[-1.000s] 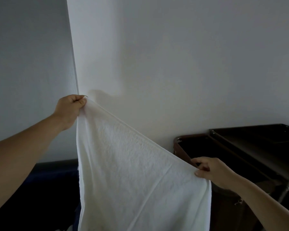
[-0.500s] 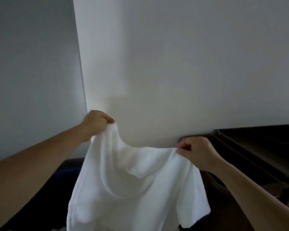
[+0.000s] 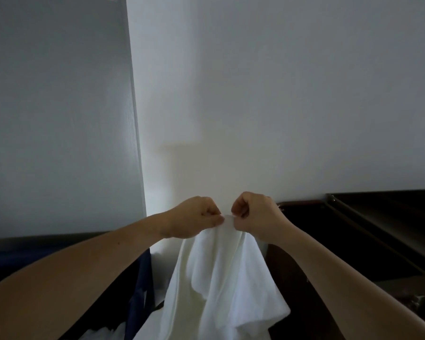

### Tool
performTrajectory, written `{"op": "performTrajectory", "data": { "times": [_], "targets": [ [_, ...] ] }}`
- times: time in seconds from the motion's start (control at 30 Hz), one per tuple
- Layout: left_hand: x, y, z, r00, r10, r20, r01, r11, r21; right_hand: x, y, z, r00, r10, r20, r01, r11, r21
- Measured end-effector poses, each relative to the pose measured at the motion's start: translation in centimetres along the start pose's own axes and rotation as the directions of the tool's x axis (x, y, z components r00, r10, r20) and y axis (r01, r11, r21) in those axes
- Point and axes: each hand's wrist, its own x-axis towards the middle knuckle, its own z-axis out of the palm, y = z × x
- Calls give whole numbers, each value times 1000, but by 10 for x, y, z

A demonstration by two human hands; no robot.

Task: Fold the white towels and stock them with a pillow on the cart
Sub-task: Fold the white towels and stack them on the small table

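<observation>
A white towel [image 3: 219, 278] hangs doubled in front of me, its two top corners brought together at chest height. My left hand [image 3: 194, 218] pinches one corner and my right hand [image 3: 255, 214] pinches the other, the knuckles almost touching. The towel's lower part drapes down out of the frame. The dark cart [image 3: 368, 231] stands to the right, just behind my right forearm. No pillow is in view.
A white wall [image 3: 280, 94] is straight ahead, with a grey wall panel [image 3: 59, 119] on the left. A dark blue bin or bag [image 3: 142, 290] sits low on the left with more white cloth [image 3: 103, 333] at the bottom edge.
My hands have come together from wide apart, folding the spread towel in half so it hangs doubled. My left hand dropped lower and the right rose.
</observation>
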Motion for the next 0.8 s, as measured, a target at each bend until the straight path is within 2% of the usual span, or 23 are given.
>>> {"op": "performTrajectory", "data": {
  "times": [0.1, 0.17, 0.27, 0.4, 0.5, 0.57, 0.63, 0.7, 0.8],
  "targets": [
    [4, 3, -14, 993, 27, -112, -21, 999, 50, 0, 17, 3, 986, 165, 6, -163, 977, -138],
    [8, -4, -32, 977, -30, -213, 38, 999, 34, -3, 30, -4, 972, 233, -6, -230, 955, -184],
    [10, -21, -53, 934, -158, -321, 178, 984, 31, -7, 41, -23, 967, 255, -12, -251, 943, -220],
    [11, -41, -62, 874, -265, -408, 283, 959, -16, -13, 49, -53, 975, 222, 19, -210, 945, -249],
    [9, -50, -64, 844, -327, -425, 312, 944, -108, -23, 52, -66, 989, 145, 15, -142, 981, -133],
    [7, -52, -65, 835, -352, -422, 316, 936, -155, -30, 55, -65, 993, 98, -67, -101, 994, -34],
    [4, -52, -65, 850, -356, -388, 314, 934, -169, -35, 56, -62, 977, 94, -192, -69, 988, 135],
    [1, -50, -67, 879, -335, -340, 307, 942, -134, -39, 57, -63, 944, 135, -300, -26, 940, 341],
    [-1, -46, -70, 906, -267, -329, 242, 963, -115, -42, 56, -71, 916, 199, -350, 35, 827, 561]
  ]
}}
